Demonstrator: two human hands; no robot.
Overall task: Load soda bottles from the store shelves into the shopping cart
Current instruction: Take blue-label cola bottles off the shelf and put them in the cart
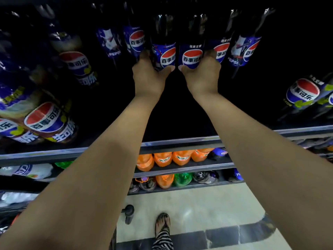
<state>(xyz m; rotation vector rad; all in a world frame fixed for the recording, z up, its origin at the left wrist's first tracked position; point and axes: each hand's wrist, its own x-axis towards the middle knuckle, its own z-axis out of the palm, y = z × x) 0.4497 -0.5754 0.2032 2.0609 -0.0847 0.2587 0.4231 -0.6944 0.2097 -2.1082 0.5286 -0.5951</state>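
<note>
We are viewing the scene through one wide-angle head camera, facing forward and down, standing close to the shelf edge [180,143], which is crossing mid-frame. The left hand [149,75] on the left Pepsi bottle [164,49] and the right hand [202,76] on the right Pepsi bottle [192,51] are sitting upper centre; the tiled floor [207,204] is lying directly below.

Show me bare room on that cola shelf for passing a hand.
Free: the dark shelf front between the left bottle cluster and the right bottles, behind the shelf rail. Crowded: the back row, where the left grip holds one bottle, the right grip its neighbour.
</note>
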